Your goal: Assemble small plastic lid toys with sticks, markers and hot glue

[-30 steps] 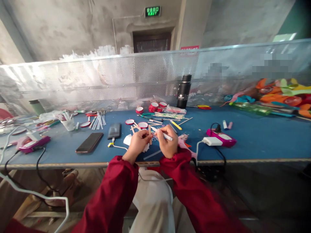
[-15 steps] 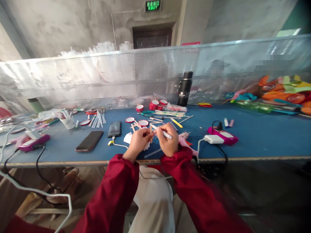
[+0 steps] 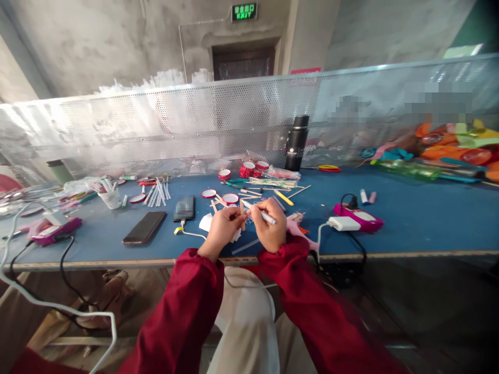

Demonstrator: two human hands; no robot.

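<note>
Wall sign (image 3: 244,11): EXIT; left hand (image 3: 225,227) pinching wooden stick (image 3: 242,207), right hand (image 3: 272,226) gripping white pen (image 3: 268,217).

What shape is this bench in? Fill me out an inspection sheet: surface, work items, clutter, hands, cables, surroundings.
Surface: blue tabletop, scattered with small items.
Work items: flat wooden stick; white marker pen, tip at or near the stick.
Clutter: black smartphone, red-rimmed disc, white cup of slender items, black thermos bottle.
Hands: left hand pinches the stick; right hand grips the pen.
Cables: white cable near the left hand; purple power strip on the right.
Surroundings: perforated metal screen behind; lit exit sign above a doorway.
</note>
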